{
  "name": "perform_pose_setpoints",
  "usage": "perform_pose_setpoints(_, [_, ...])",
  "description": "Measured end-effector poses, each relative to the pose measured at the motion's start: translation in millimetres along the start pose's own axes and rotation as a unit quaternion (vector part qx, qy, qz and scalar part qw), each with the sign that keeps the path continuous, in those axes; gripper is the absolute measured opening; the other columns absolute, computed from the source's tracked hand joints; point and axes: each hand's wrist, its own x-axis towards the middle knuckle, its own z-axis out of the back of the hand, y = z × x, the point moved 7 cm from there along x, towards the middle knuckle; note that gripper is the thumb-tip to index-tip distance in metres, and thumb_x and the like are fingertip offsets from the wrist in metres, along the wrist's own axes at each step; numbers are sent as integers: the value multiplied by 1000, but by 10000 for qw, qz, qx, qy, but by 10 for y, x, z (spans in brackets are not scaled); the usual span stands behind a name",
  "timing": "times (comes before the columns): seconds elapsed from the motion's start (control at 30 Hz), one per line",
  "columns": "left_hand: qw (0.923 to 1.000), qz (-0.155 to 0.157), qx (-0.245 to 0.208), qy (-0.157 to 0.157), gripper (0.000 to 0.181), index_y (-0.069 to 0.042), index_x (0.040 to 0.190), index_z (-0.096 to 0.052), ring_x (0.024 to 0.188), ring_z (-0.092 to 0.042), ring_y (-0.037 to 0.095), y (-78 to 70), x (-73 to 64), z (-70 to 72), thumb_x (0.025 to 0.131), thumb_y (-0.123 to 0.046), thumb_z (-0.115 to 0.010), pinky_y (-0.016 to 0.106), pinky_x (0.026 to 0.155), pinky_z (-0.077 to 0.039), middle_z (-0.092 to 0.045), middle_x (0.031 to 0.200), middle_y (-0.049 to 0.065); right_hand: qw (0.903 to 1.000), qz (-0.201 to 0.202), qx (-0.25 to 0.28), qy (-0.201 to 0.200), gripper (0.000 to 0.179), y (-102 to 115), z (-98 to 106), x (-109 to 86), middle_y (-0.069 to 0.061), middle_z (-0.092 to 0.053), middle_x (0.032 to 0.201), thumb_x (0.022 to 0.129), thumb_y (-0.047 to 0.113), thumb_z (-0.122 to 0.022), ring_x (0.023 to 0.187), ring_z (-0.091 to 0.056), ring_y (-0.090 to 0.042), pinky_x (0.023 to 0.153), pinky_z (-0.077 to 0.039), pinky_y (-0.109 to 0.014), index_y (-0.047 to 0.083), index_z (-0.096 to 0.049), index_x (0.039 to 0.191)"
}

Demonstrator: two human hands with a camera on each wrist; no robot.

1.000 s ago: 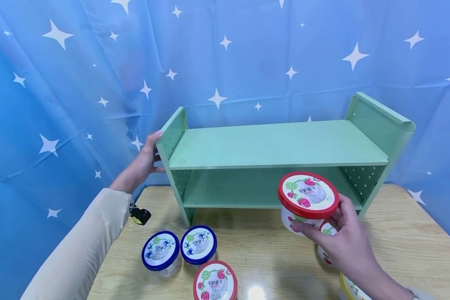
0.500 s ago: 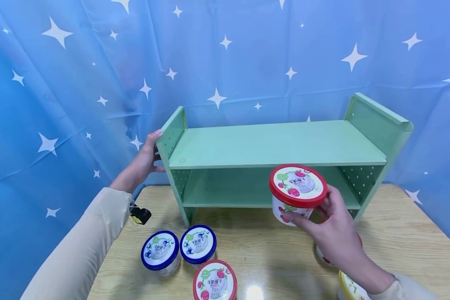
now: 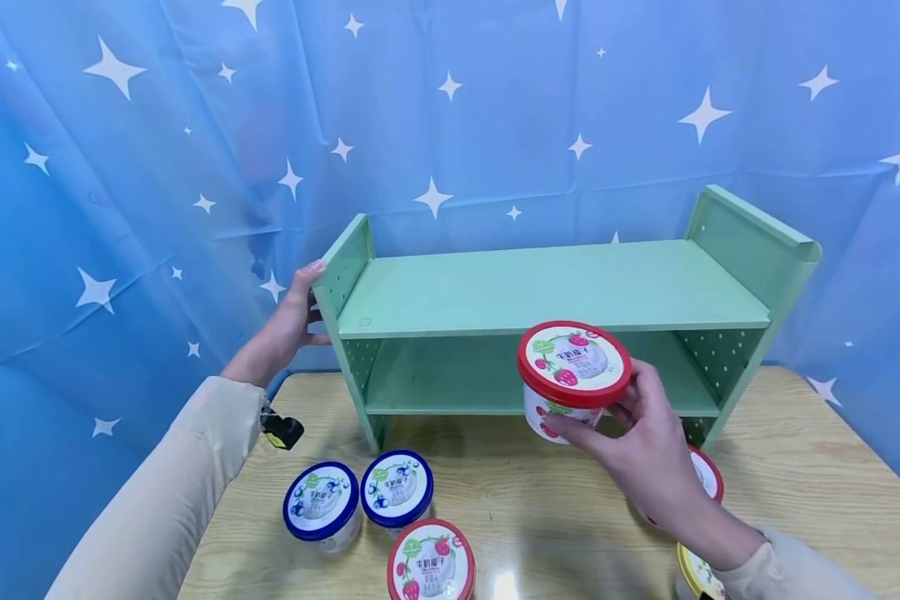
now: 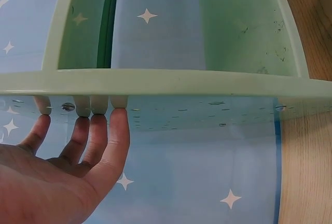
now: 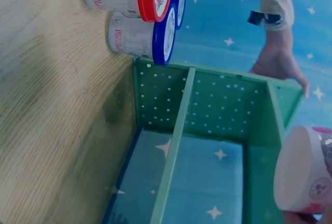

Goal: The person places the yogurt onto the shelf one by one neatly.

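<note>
My right hand (image 3: 648, 454) grips a white tub with a red lid (image 3: 573, 367), printed with strawberries, by its side. It is held upright in the air before the green two-tier shelf (image 3: 555, 287), in front of the lower board. The tub's white base (image 5: 293, 177) shows at the right of the right wrist view. At the shelf's left end, my left hand (image 3: 288, 321) touches the outside of the side panel. In the left wrist view its nearly straight fingers (image 4: 116, 141) press their tips on that panel (image 4: 207, 115).
Two blue-lidded tubs (image 3: 321, 504) and a red-lidded tub (image 3: 431, 562) stand on the wooden table (image 3: 540, 492) at front left. Another red-lidded tub (image 3: 708, 475) and a yellow-lidded tub (image 3: 696, 575) are partly hidden by my right arm. A starry blue curtain (image 3: 495, 125) hangs behind.
My right hand has moved left and slightly up with the red-lidded tub, uncovering more of the red-lidded tub behind it. The left hand stays on the shelf's side panel.
</note>
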Motion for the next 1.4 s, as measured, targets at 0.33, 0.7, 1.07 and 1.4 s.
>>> perform_pose_setpoints(0.33, [9999, -97, -71, -29, 77, -19, 144, -32, 117, -44, 36, -20, -10, 1, 91, -75, -29, 56, 84, -48, -41, 133, 18, 10000, -34, 61, -6, 78, 57, -76, 48, -2, -60, 120, 74, 20, -89, 108, -57, -15, 84, -49, -18, 7, -35, 129])
perform_pose_setpoints(0.7, [10000, -78, -7, -50, 79, -18, 145, -32, 120, -44, 36, -15, -7, 12, 91, -75, -28, 56, 84, -47, -42, 134, 19, 9999, 62, 118, -1, 80, 106, -212, 113, -2, -56, 121, 74, 21, -89, 110, -56, -16, 87, -49, -20, 7, -35, 130])
perform_pose_setpoints(1.07, [9999, -53, 14, -101, 80, -18, 145, -34, 119, -44, 36, -7, -2, 1, 90, -77, -28, 54, 83, -47, -43, 134, 17, 10000, 46, 65, -41, 83, 138, -320, 183, -3, -53, 124, 73, 26, -90, 114, -53, -19, 92, -46, -22, 7, -34, 131])
perform_pose_setpoints(1.4, [9999, -133, 19, -90, 82, -14, 144, -36, 118, -45, 36, -9, -7, 2, 90, -76, -28, 55, 83, -47, -44, 132, 18, 9996, 146, 250, 76, 82, 179, -454, 266, -2, -51, 126, 75, 27, -88, 116, -51, -18, 95, -48, -39, 8, -33, 133])
